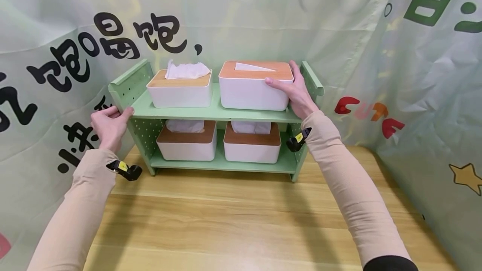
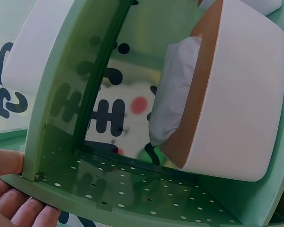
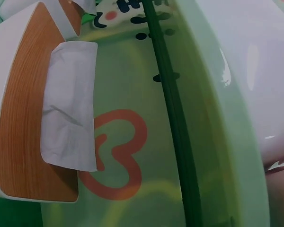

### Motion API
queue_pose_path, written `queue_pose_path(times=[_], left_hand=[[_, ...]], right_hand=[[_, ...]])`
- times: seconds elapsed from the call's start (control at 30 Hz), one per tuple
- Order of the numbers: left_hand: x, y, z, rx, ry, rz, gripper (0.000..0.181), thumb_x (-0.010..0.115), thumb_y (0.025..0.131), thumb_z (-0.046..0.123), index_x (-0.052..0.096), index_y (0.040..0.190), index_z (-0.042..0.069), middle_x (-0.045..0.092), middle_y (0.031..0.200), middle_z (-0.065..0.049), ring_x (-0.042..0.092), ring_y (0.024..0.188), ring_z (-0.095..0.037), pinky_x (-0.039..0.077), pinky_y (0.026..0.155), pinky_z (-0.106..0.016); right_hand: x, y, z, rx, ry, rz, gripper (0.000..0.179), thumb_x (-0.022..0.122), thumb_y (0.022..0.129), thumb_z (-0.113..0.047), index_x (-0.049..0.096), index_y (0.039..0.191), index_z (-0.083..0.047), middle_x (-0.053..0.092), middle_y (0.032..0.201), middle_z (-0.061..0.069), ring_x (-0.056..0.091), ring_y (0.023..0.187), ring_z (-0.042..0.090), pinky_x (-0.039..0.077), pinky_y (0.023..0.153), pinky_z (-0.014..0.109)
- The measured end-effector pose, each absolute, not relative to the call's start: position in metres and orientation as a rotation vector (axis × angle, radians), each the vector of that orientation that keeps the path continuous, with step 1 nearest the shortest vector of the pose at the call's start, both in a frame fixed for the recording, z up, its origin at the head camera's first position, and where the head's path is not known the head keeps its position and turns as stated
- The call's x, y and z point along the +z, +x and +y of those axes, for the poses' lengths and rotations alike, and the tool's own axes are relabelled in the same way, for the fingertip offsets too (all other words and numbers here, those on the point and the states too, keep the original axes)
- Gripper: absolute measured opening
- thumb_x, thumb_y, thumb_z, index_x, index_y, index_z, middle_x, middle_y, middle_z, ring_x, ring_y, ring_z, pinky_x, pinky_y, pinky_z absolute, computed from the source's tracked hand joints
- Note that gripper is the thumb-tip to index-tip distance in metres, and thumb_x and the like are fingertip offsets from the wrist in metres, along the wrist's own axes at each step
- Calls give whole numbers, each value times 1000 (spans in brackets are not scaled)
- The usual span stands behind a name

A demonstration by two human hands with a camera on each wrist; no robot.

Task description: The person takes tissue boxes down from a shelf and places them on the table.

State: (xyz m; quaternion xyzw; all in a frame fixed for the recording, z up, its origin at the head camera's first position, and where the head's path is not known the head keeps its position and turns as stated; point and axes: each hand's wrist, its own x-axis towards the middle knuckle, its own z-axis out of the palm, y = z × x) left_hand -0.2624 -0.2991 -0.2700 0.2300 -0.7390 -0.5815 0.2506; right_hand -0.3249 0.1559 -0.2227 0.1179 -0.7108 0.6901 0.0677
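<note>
My left hand [image 1: 109, 126] grips the left side of a green two-tier shelf [image 1: 177, 113], thumb at the upper board's front corner. In the left wrist view, its fingers [image 2: 26, 210] lie around the perforated side panel [image 2: 132, 189]. My right hand [image 1: 297, 92] holds the right end of a white tissue box [image 1: 252, 94] on the upper tier, thumb on its front. This box has a wood-look lid with a tissue lying flat in the slot. Left of it stands another tissue box [image 1: 178, 96] with a crumpled tissue sticking up.
On the lower tier sit two more tissue boxes, one on the left [image 1: 186, 151] and one on the right [image 1: 252, 153]. The shelf stands at the back of a wooden table [image 1: 233, 216]. A printed curtain [image 1: 339, 20] hangs behind and to the sides.
</note>
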Motion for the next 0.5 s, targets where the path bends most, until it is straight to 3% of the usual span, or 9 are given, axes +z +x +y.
queue_pose_path(times=[0.5], left_hand=[[-270,-261,-299,-1601,617,-2000,52,77,87,21,62,136,9,53,62,31,58,67,12,48,66,-5]], right_hand=[[-223,-326,158,2119,370,-2167,109,75,84,-20,0,163,-26,25,164,11,42,138,24,34,120,41]])
